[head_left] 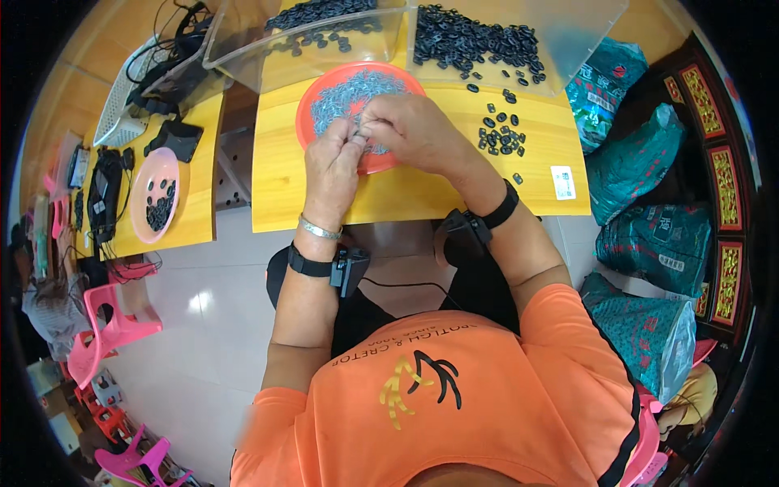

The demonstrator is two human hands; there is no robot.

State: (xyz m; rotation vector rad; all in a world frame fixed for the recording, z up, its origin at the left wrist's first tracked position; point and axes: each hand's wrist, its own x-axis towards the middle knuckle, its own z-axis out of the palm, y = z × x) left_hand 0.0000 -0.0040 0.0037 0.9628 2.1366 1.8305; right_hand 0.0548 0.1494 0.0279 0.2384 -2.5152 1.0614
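My left hand (333,162) and my right hand (415,132) meet fingertip to fingertip over the near part of a round red tray (306,114). Both are pinched closed on something small between them, too hidden to name. Many thin silvery metal pins or screws (337,104) lie heaped in the tray. To the right on the yellow table (280,191) sits a loose group of small black oval and rectangular plastic pieces (501,138). Behind the tray, two clear plastic bins hold heaps of similar black parts (471,45).
A second table at left carries a pink bowl (138,199) of black parts and a white basket (122,105) with cables. Green sacks (653,247) stand along the right side. Pink chairs (114,329) are on the tiled floor at left. A white label (562,183) lies at the table's right.
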